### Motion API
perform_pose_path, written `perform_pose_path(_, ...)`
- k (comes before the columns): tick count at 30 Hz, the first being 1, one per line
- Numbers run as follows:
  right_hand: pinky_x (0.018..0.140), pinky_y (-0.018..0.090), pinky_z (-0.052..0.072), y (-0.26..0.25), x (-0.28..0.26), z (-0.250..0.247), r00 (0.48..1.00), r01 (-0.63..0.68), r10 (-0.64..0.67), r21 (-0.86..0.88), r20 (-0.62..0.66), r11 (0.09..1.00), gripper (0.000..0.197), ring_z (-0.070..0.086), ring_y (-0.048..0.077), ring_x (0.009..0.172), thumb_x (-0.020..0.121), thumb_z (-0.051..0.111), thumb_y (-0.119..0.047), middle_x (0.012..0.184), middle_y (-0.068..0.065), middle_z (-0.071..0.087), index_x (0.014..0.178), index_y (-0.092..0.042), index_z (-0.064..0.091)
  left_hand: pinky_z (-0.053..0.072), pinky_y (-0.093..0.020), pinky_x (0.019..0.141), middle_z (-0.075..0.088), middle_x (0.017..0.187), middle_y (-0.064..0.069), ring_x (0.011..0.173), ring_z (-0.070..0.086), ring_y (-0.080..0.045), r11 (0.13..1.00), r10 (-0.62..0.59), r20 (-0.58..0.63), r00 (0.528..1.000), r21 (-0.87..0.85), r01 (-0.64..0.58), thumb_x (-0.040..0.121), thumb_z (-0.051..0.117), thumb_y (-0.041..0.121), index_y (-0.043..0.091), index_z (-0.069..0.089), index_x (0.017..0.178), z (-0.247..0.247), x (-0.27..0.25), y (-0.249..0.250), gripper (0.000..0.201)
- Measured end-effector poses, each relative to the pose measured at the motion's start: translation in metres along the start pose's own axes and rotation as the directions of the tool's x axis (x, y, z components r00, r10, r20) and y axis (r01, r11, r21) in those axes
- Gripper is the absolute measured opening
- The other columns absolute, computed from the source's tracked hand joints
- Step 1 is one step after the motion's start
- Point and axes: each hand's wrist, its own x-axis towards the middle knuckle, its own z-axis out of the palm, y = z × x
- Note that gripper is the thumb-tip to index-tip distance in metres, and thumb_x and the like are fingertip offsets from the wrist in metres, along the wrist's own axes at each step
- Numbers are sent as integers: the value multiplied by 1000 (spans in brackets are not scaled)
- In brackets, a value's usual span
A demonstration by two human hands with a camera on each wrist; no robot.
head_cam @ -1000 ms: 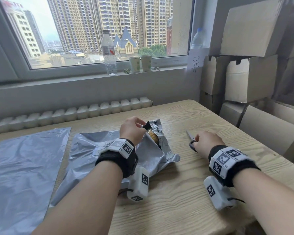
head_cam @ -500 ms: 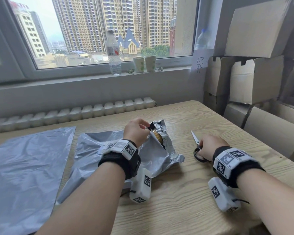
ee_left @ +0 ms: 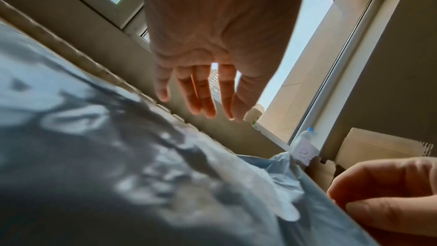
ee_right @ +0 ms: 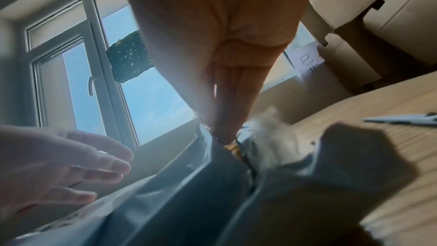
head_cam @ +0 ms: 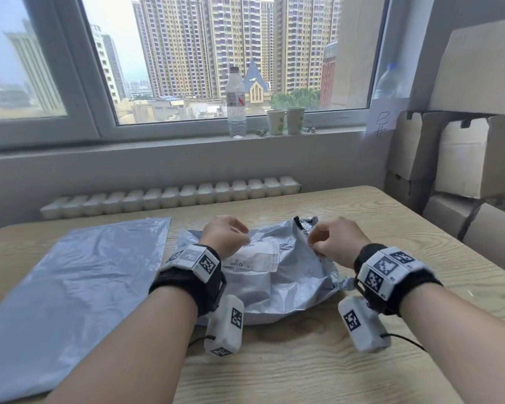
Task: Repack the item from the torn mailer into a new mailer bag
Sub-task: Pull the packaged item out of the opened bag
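While the torn mailer [head_cam: 277, 275] lies on the tabletop [head_cam: 420, 243] with its ripped mouth at the far right end, the item is mostly hidden inside; only a yellowish sliver shows at the tear in the right wrist view. Right hand [head_cam: 337, 244] pinches the mailer's film just beside the tear, fingers pressed together. Left hand [head_cam: 225, 236] hovers over the label side of the torn mailer, fingers loosely spread in the left wrist view, holding nothing; whether it touches the film I cannot tell.

Risks, as I judge them: pulling on thin film with only one hand gripping could extend the rip unevenly, so the item drops out or snags on the jagged edge. With nothing pinning the torn mailer, it may slide. Scissors [ee_right: 402, 119] lie right of the torn mailer and could get bumped. New mailer bag [head_cam: 70, 281] lies flat left of the torn mailer, unopened, so the transfer could be awkward.
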Motion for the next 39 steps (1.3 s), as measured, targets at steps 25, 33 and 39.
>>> perform_pose_path(25,71,25,41,16,16,8,980,-198,187,-221,-68,955,16,56,21,86,74,69,-18,93,1,63,87,-22,58,51,-28,64,62,72,2,74,63,-20,988,-1,260,966,148,-39,61,59,15,24,54,71,24,4,-5,14)
perform_pose_path(33,68,27,40,16,12,-16,924,-285,275,1,-265,959,15,56,24,80,77,67,-19,82,3,62,71,-22,53,41,-11,46,56,71,8,67,53,-9,994,83,283,956,38,-98,66,67,-10,25,55,89,-1,-7,6,44)
perform_pose_path(39,67,25,42,18,2,-22,951,-248,242,-8,-192,969,19,60,21,80,74,74,-29,78,-1,65,64,-21,61,44,-17,49,57,78,-2,68,53,-12,991,107,313,944,40,-125,63,66,-13,4,64,104,-10,-17,5,44)
